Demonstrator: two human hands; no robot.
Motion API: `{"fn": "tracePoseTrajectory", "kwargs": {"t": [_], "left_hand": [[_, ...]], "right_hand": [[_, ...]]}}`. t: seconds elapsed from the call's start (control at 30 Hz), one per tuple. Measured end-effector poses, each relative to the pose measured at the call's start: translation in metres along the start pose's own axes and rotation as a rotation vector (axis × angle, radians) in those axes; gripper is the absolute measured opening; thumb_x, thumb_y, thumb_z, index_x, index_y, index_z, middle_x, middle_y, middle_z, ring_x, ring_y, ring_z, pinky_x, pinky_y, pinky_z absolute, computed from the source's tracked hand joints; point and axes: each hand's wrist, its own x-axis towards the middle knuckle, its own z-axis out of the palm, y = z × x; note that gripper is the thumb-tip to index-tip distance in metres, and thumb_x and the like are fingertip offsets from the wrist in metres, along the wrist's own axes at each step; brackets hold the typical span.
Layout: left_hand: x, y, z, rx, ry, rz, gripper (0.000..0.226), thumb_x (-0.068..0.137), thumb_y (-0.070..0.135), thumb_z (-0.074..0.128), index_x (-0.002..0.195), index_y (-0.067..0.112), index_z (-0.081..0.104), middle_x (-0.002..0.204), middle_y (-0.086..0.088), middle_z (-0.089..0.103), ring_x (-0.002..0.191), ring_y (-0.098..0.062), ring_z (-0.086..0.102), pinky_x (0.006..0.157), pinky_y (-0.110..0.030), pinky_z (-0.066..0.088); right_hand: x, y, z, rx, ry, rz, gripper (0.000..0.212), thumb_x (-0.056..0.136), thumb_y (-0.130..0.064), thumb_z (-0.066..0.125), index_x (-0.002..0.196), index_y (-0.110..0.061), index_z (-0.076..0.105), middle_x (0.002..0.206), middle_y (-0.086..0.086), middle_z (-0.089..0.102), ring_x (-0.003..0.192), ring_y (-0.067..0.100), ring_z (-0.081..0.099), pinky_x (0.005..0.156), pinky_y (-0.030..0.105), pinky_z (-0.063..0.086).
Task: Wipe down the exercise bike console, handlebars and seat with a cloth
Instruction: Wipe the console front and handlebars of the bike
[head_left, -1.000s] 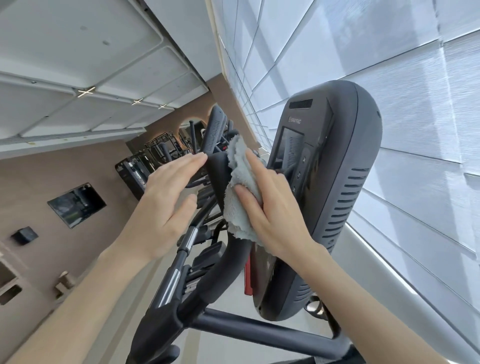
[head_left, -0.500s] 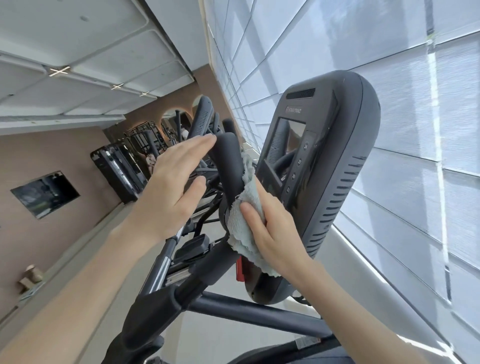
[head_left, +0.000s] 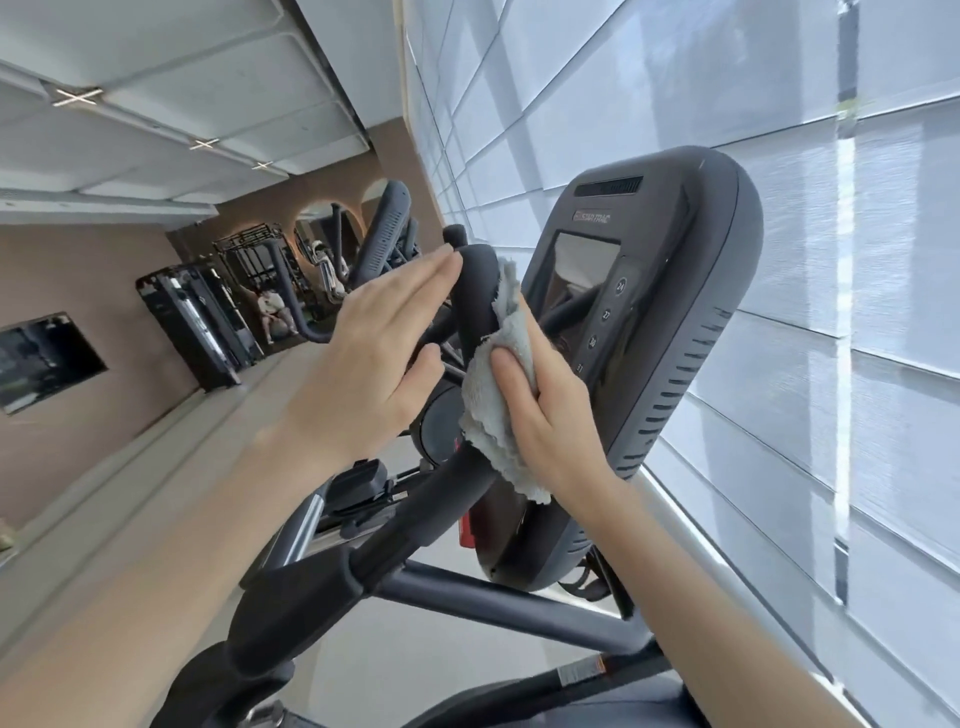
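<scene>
The view is tilted. The bike's dark grey console (head_left: 670, 332) stands at centre right with its screen facing left. A black padded handlebar grip (head_left: 475, 291) rises just left of it. My right hand (head_left: 545, 410) holds a pale blue-grey cloth (head_left: 493, 410) and presses it against the grip's right side, thumb on top of the cloth. My left hand (head_left: 374, 364) is flat with straight fingers, its fingertips touching the grip's upper left side. The seat is out of view.
The bike's black frame tubes (head_left: 498, 608) and a lower padded bar (head_left: 306, 592) cross the bottom. Window blinds (head_left: 779, 104) fill the right. More gym machines (head_left: 208, 322) and a seated person (head_left: 272, 306) are far back on the left.
The camera has swung, so the console sits more to the right. My right hand with the cloth has stayed on the grip, sliding slightly; my left hand's fingers have straightened against it.
</scene>
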Motion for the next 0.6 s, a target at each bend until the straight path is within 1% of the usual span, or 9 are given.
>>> {"fn": "tracePoseTrajectory", "kwargs": {"t": [0.07, 0.1, 0.2, 0.23, 0.3, 0.4, 0.47, 0.53, 0.6], "left_hand": [[0.0, -0.001, 0.001, -0.019, -0.004, 0.008, 0.058, 0.091, 0.019, 0.035, 0.147, 0.009, 0.028, 0.153, -0.001, 0.026, 0.141, -0.006, 0.017, 0.117, -0.026, 0.009], [0.0, -0.001, 0.002, -0.034, -0.007, 0.01, 0.058, 0.09, 0.017, 0.037, 0.147, 0.009, 0.027, 0.154, -0.002, 0.026, 0.141, -0.008, 0.017, 0.117, -0.025, 0.009], [-0.001, -0.006, 0.006, -0.063, -0.007, 0.036, 0.06, 0.09, 0.012, 0.041, 0.148, 0.006, 0.025, 0.155, -0.006, 0.024, 0.142, -0.01, 0.016, 0.116, -0.024, 0.007], [-0.001, -0.008, 0.008, -0.07, -0.004, 0.047, 0.061, 0.09, 0.012, 0.041, 0.148, 0.006, 0.024, 0.155, -0.005, 0.022, 0.142, -0.009, 0.014, 0.116, -0.023, 0.006], [-0.002, -0.013, 0.012, -0.097, 0.002, 0.076, 0.061, 0.091, 0.014, 0.039, 0.148, 0.007, 0.022, 0.156, -0.003, 0.018, 0.142, -0.007, 0.011, 0.116, -0.022, 0.004], [-0.005, -0.022, 0.017, -0.15, 0.025, 0.129, 0.059, 0.09, 0.011, 0.04, 0.147, 0.006, 0.025, 0.154, -0.001, 0.018, 0.141, -0.008, 0.013, 0.116, -0.022, 0.004], [-0.01, -0.031, 0.019, -0.187, 0.036, 0.159, 0.059, 0.089, 0.008, 0.041, 0.146, 0.006, 0.028, 0.153, -0.001, 0.021, 0.141, -0.01, 0.015, 0.116, -0.022, 0.004], [-0.02, -0.043, 0.019, -0.242, 0.033, 0.177, 0.058, 0.089, 0.008, 0.041, 0.146, 0.008, 0.03, 0.153, -0.001, 0.024, 0.141, -0.011, 0.016, 0.116, -0.02, 0.004], [-0.035, -0.057, 0.018, -0.314, 0.023, 0.185, 0.056, 0.089, 0.009, 0.04, 0.144, 0.009, 0.034, 0.152, 0.0, 0.027, 0.141, -0.011, 0.018, 0.115, -0.02, 0.005]], "right_hand": [[-0.013, 0.003, 0.003, 0.002, 0.039, -0.003, 0.045, 0.1, -0.029, 0.04, 0.144, -0.028, 0.033, 0.116, -0.03, 0.056, 0.105, -0.01, 0.051, 0.086, 0.002, 0.034], [-0.018, 0.003, 0.005, -0.006, 0.049, 0.009, 0.045, 0.1, -0.027, 0.04, 0.144, -0.026, 0.033, 0.113, -0.036, 0.054, 0.104, -0.014, 0.05, 0.085, 0.001, 0.033], [-0.029, 0.003, 0.008, -0.058, 0.062, 0.078, 0.049, 0.099, -0.034, 0.038, 0.147, -0.03, 0.027, 0.114, -0.029, 0.055, 0.103, -0.013, 0.049, 0.088, 0.008, 0.038], [-0.032, 0.003, 0.009, -0.077, 0.063, 0.095, 0.05, 0.099, -0.036, 0.038, 0.147, -0.033, 0.024, 0.115, -0.032, 0.054, 0.104, -0.013, 0.047, 0.089, 0.008, 0.037], [-0.039, 0.002, 0.011, -0.107, 0.061, 0.115, 0.052, 0.098, -0.038, 0.037, 0.148, -0.037, 0.02, 0.114, -0.046, 0.046, 0.11, -0.016, 0.043, 0.091, 0.005, 0.031], [-0.048, -0.004, 0.016, -0.146, 0.098, 0.138, 0.053, 0.098, -0.035, 0.038, 0.146, -0.045, 0.017, 0.111, -0.051, 0.044, 0.108, -0.022, 0.043, 0.088, -0.002, 0.029], [-0.054, -0.008, 0.022, -0.162, 0.139, 0.171, 0.053, 0.097, -0.037, 0.037, 0.144, -0.05, 0.017, 0.117, -0.048, 0.046, 0.11, -0.02, 0.044, 0.089, 0.0, 0.033], [-0.061, -0.01, 0.031, -0.181, 0.187, 0.221, 0.052, 0.095, -0.045, 0.037, 0.143, -0.051, 0.018, 0.122, -0.03, 0.054, 0.108, -0.007, 0.053, 0.095, 0.016, 0.042], [-0.067, -0.012, 0.04, -0.207, 0.239, 0.264, 0.052, 0.093, -0.048, 0.037, 0.142, -0.052, 0.019, 0.117, -0.018, 0.06, 0.098, 0.004, 0.059, 0.092, 0.028, 0.048]]}}
